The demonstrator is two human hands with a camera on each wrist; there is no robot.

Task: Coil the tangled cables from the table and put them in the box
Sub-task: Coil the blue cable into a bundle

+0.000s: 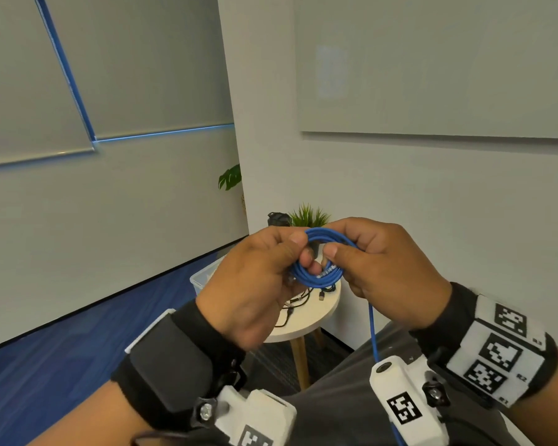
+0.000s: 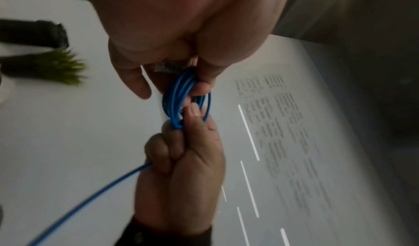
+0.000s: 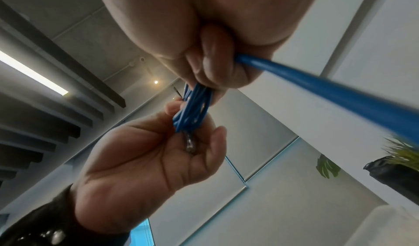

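A blue cable (image 1: pixel 319 274) is wound into a small coil held up in front of me, above the round table. My left hand (image 1: pixel 264 278) grips the coil's left side, fingers curled through the loops (image 2: pixel 176 97). My right hand (image 1: pixel 377 262) pinches the coil's right side between thumb and fingers. The cable's loose tail (image 1: pixel 372 333) hangs from the right hand down past my wrist and shows thick and blurred in the right wrist view (image 3: pixel 328 92). A clear plug end lies against the left palm (image 3: pixel 190 144). Black cables (image 1: pixel 298 300) lie tangled on the table. A clear plastic box (image 1: pixel 203 278) stands at its left, mostly hidden.
The small round white table (image 1: pixel 303 323) on wooden legs (image 1: pixel 300 358) stands near the wall corner. A green potted plant (image 1: pixel 308 215) and a black object (image 1: pixel 277 218) are behind the hands. Blue carpet (image 1: pixel 78 342) spreads to the left. My grey-trousered lap (image 1: pixel 345 391) is below.
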